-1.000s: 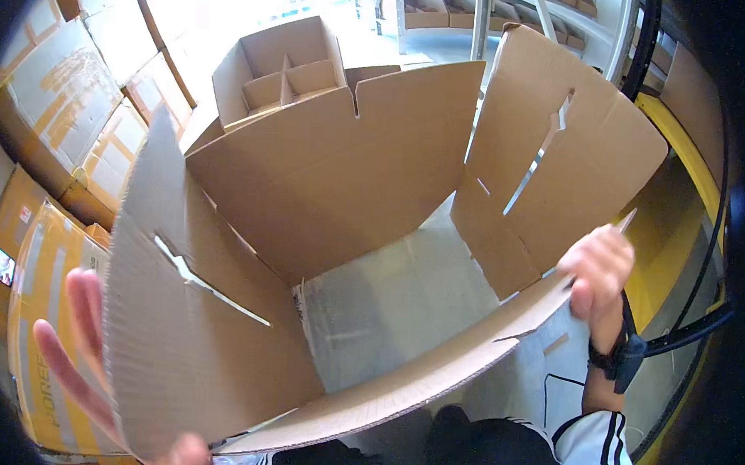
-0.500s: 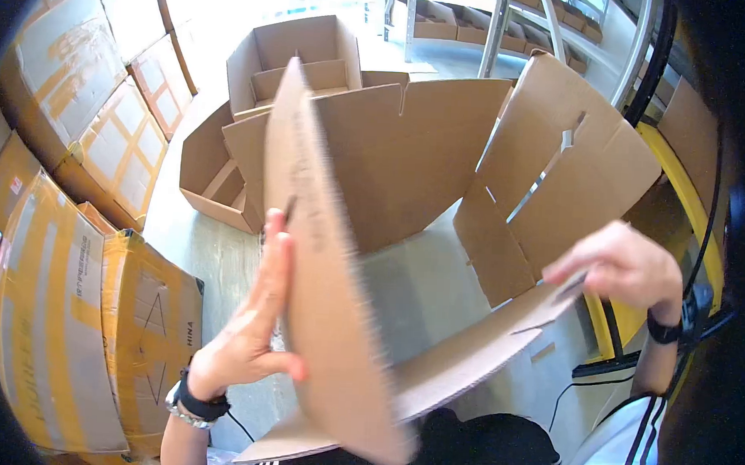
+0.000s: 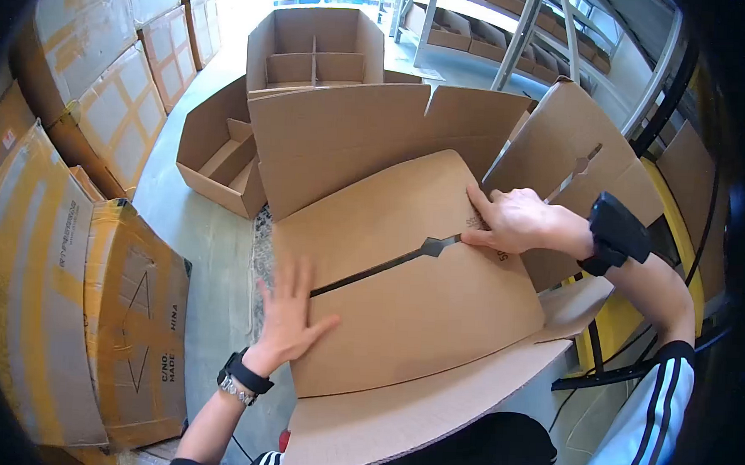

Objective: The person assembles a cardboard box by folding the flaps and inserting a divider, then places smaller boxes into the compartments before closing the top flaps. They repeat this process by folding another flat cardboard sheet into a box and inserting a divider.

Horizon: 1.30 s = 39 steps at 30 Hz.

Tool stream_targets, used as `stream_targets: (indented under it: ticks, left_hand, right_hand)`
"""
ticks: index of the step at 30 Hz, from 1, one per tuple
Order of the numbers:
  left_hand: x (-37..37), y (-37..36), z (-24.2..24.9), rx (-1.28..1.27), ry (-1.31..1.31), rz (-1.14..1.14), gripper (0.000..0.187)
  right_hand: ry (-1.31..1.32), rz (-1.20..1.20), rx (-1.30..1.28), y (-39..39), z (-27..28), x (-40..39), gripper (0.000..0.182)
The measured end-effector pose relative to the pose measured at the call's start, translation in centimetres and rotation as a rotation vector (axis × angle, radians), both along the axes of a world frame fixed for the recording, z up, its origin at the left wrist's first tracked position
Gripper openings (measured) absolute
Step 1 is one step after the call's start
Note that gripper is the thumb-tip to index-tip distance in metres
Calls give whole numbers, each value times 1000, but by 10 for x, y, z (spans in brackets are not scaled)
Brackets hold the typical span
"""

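Note:
An unfinished brown cardboard box [image 3: 369,315] lies before me, with two folded panels spread flat inside it. A dark narrow gap with a diamond-shaped cutout [image 3: 432,247] runs between the panels. My left hand [image 3: 287,316] is at their left edge, fingers spread and slightly blurred. On the right, my right hand [image 3: 518,222] rests on the panels beside the gap, thumb and index finger apart. The back wall [image 3: 343,140] stands upright, and a slotted right flap [image 3: 576,150] leans outward. A front flap [image 3: 431,410] slopes towards my lap.
Divided cardboard boxes [image 3: 313,59] stand beyond the back wall, another [image 3: 221,172] at left. Taped cartons [image 3: 136,322] are stacked along the left side. A yellow metal frame [image 3: 681,213] with cables is close on the right. Shelves [image 3: 480,46] hold more open boxes behind.
The panel that stood tilted by my left hand now lies flat inside the box. My right hand has left the front flap's edge and moved up and inward onto the panels.

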<state>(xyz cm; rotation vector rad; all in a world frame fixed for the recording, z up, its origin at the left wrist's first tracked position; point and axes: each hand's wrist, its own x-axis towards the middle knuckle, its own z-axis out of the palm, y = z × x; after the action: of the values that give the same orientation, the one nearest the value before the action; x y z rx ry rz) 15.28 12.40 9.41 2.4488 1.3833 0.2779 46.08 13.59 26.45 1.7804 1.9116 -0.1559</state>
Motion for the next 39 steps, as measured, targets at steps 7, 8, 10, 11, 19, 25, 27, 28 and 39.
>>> stream_targets:
  ticks: [7, 8, 10, 11, 19, 25, 27, 28, 39]
  left_hand:
    - [-4, -5, -65, -184, -663, 288, 70]
    - [-3, -6, -65, -181, -667, 293, 69]
    - [-1, -6, -64, -167, -671, 304, 68]
    - [-2, -5, -63, -164, -662, 303, 67]
    - [1, -6, -61, -159, -661, 305, 65]
    - [-3, -6, -63, -97, -642, 271, 66]
    - [-2, -6, -61, -103, -649, 274, 66]
    - [-1, -7, -60, -108, -653, 275, 66]
    - [0, -6, -58, -92, -690, 280, 65]
  right_hand:
    - [836, -441, -159, 15, -60, 3, 97]
    - [781, -585, -218, 15, -66, 7, 96]
    - [984, -704, -235, 20, -101, 27, 93]
    - [1089, -761, -240, 20, -102, 23, 92]
    - [1569, -1035, -363, 15, -138, 10, 88]
    - [1573, -1037, -201, 21, -145, -36, 80]
    - [1428, -933, -37, 12, -139, -33, 78]
    - [1440, -973, -33, 7, -138, -34, 76]
    - [1632, -940, -493, -6, -85, -50, 63]
